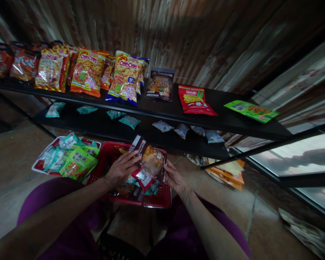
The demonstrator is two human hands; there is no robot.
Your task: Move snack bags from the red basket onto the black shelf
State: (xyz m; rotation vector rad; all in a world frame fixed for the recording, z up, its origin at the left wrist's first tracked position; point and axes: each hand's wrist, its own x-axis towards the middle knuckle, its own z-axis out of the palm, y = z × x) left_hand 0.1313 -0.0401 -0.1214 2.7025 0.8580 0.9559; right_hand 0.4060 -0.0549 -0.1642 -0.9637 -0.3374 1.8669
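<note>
A brown snack bag [152,159] with a checkered top strip and a clear front lies tilted between my hands, above a red basket [165,202]. My left hand [122,169] is on its left edge, fingers bent over the wrapper and thumb hidden. At the lower right edge, my right hand [176,177] pinches the bag between thumb and fingers. Beneath it, a red packet [144,179] and several teal and brown packets fill the basket. A similar brown potato chip bag [160,85] stands on the upper shelf in front of me.
The black upper shelf [219,119] holds several orange and yellow snack bags [88,72], a red packet and a green packet [251,111]. Small teal packets [130,122] and silvery ones [162,126] lie below. Left stands a white-rimmed basket [38,168] with green bags.
</note>
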